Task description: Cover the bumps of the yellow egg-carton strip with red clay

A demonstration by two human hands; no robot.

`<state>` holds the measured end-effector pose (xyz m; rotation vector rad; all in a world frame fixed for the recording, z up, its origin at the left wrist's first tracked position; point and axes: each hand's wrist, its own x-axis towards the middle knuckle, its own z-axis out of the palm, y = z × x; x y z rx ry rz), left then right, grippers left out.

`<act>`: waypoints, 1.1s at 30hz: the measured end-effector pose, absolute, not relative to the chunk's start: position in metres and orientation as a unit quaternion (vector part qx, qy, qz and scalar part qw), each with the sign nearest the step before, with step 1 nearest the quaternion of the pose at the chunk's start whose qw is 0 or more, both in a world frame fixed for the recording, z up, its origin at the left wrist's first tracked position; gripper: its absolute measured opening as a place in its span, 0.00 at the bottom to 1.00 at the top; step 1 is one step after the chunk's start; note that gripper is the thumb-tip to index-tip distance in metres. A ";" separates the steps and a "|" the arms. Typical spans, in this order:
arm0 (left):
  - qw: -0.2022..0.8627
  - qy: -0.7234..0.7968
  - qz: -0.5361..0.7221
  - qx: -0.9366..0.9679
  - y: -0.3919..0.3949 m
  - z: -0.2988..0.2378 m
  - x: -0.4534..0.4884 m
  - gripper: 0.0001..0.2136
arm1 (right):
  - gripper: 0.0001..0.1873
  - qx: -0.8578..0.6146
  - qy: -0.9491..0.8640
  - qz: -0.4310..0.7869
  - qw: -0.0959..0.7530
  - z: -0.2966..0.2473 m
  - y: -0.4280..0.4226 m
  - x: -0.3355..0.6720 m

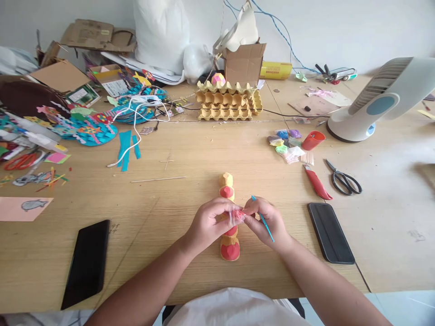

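Note:
A strip of yellow egg-carton cups with red filling [227, 190] lies on the wooden table [170, 203], running away from me. Above its middle my left hand [209, 224] and my right hand [263, 222] meet, both pinching a small clear plastic bag with something red in it [238, 215]. My right hand also keeps a thin blue stick [263, 219] tucked between its fingers. The part of the strip beneath my hands is hidden.
A black phone [87, 262] lies front left, another dark phone [330, 232] at right. Red utility knife [317, 183], scissors [344, 179], small bags of coloured clay [287, 144], a red cup [312, 140], stacked egg cartons [227, 102], a white fan [380, 102], paper crafts [84, 122] at left.

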<state>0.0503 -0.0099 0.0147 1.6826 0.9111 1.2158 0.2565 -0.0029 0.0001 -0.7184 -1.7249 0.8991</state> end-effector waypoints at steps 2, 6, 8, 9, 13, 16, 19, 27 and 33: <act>0.406 0.361 0.489 0.683 -0.010 0.016 0.050 0.05 | 0.07 -0.290 -0.728 0.353 0.512 0.001 -0.004 0.256; 0.385 0.361 0.503 0.685 -0.011 0.015 0.047 0.04 | 0.06 -0.288 -0.733 0.351 0.506 0.008 -0.006 0.257; 0.395 0.359 0.508 0.676 -0.011 0.013 0.046 0.04 | 0.07 -0.294 -0.732 0.362 0.497 0.010 -0.007 0.258; 0.401 0.359 0.509 0.672 -0.011 0.011 0.045 0.04 | 0.08 -0.297 -0.729 0.369 0.493 0.011 -0.007 0.258; 0.414 0.384 0.509 0.650 -0.010 0.004 0.044 0.04 | 0.12 -0.311 -0.713 0.396 0.488 0.014 -0.007 0.258; 0.422 0.397 0.513 0.633 -0.009 0.000 0.043 0.06 | 0.08 -0.324 -0.706 0.402 0.485 0.012 -0.005 0.256; 0.420 0.405 0.510 0.632 -0.007 -0.001 0.043 0.06 | 0.05 -0.324 -0.708 0.388 0.492 0.007 -0.004 0.254; 0.401 0.401 0.500 0.654 -0.006 -0.004 0.044 0.05 | 0.03 -0.334 -0.711 0.358 0.505 -0.002 -0.005 0.252; 0.397 0.392 0.513 0.652 -0.006 -0.005 0.046 0.06 | 0.04 -0.327 -0.724 0.326 0.512 -0.006 -0.006 0.250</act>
